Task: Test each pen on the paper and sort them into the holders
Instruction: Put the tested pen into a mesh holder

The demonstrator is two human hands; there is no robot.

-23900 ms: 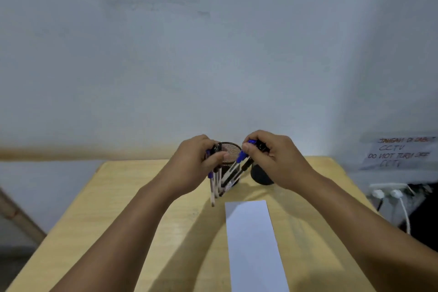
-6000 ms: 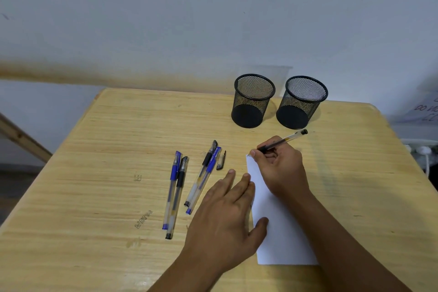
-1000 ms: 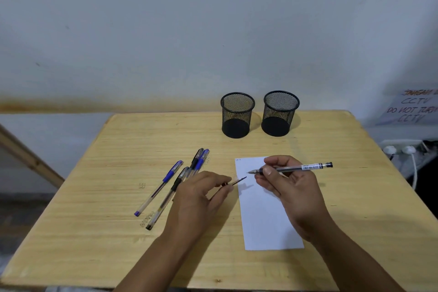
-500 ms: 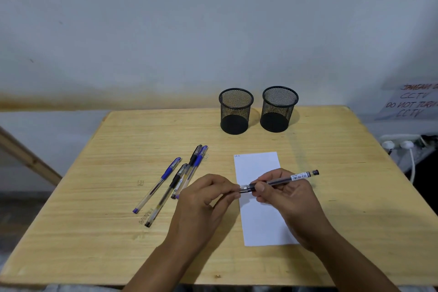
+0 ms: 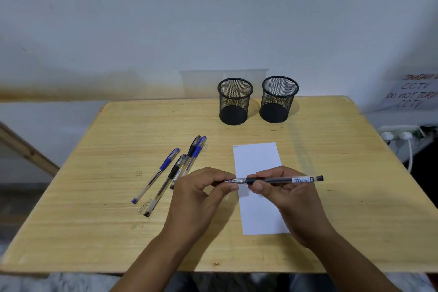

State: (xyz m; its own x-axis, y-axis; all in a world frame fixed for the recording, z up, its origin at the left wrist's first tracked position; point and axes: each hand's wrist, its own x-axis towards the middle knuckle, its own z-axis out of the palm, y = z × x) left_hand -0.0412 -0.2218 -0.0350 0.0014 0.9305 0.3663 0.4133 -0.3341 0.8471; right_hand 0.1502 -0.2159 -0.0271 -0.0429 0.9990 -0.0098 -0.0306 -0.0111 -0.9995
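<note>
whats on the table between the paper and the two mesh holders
Nothing: in the head view, only bare wooden table separates the paper from the two mesh holders.

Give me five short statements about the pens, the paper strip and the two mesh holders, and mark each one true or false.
1. Both black wire-mesh pen holders stand empty. True.
2. The right hand holds the black-barrelled pen upright. False: the pen lies roughly level, its tip pointing towards the left hand.
3. Four pens lie on the pale wooden table, left of the white paper strip. True.
4. The paper strip is blank. False: a small mark sits at its top left corner.
5. The loose pens lie on the paper. False: they lie on bare wood beside it.
</note>
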